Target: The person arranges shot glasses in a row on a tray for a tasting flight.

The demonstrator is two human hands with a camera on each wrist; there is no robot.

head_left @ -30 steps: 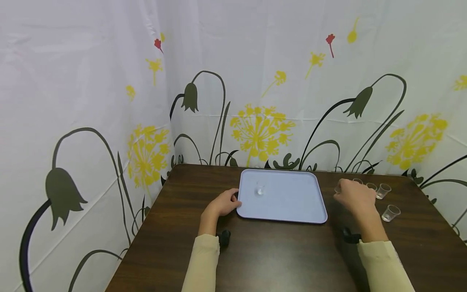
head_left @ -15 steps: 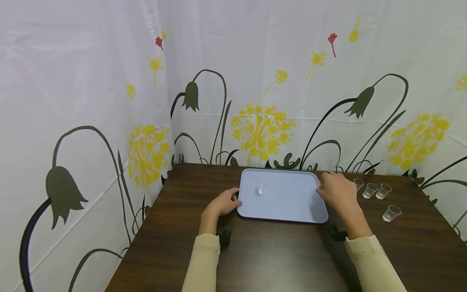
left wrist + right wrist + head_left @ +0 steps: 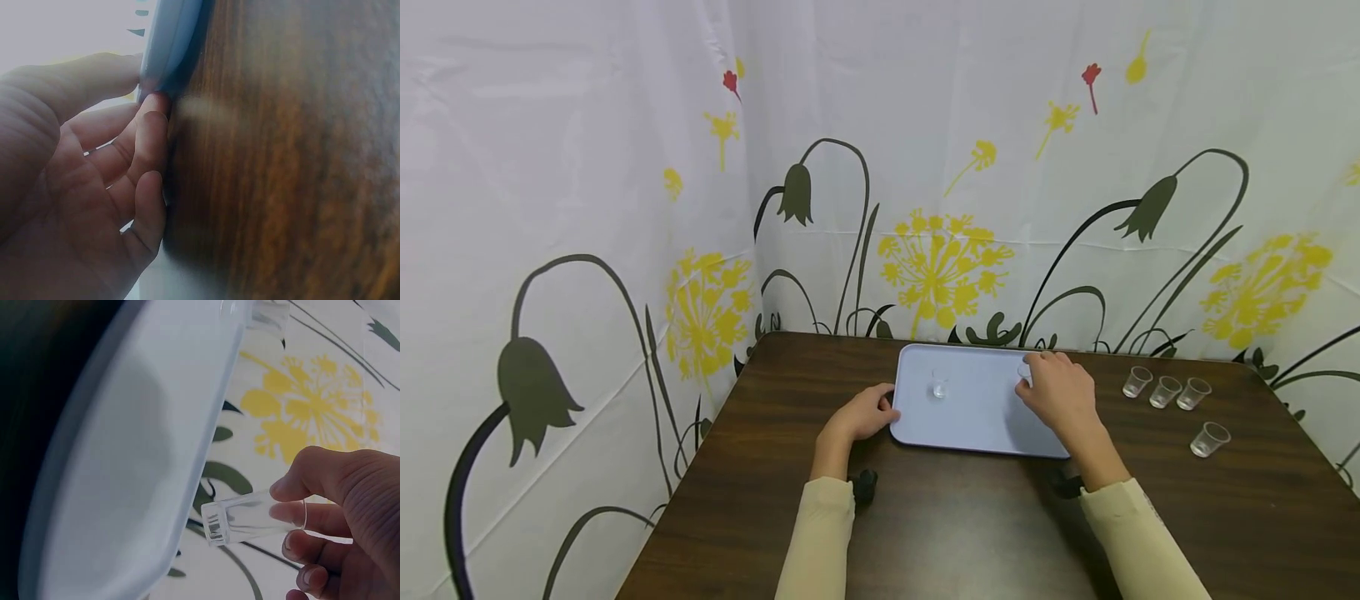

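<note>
My left hand [image 3: 861, 414] pinches the left rim of the pale blue tray [image 3: 977, 421] between thumb and fingers. In the left wrist view the thumb [image 3: 94, 78] lies along the rim's upper side, with fingertips tucked at its lower edge. Over the tray's right part, my right hand [image 3: 1062, 390] holds a small clear shot glass [image 3: 240, 520] near its mouth by thumb and fingers. The right wrist view shows its thick base pointing toward the tray, with a gap between them. Another clear shot glass [image 3: 940, 387] stands on the tray's left half.
To the right of the tray, on the dark wooden table [image 3: 970, 525], three shot glasses [image 3: 1165, 392] stand in a row. One more shot glass [image 3: 1210, 440] stands nearer the front. A white curtain [image 3: 925, 100] with flower prints hangs behind the table.
My right hand has moved left with a shot glass, from beside the other glasses to over the tray's right part. The left hand has stayed at the tray's rim.
</note>
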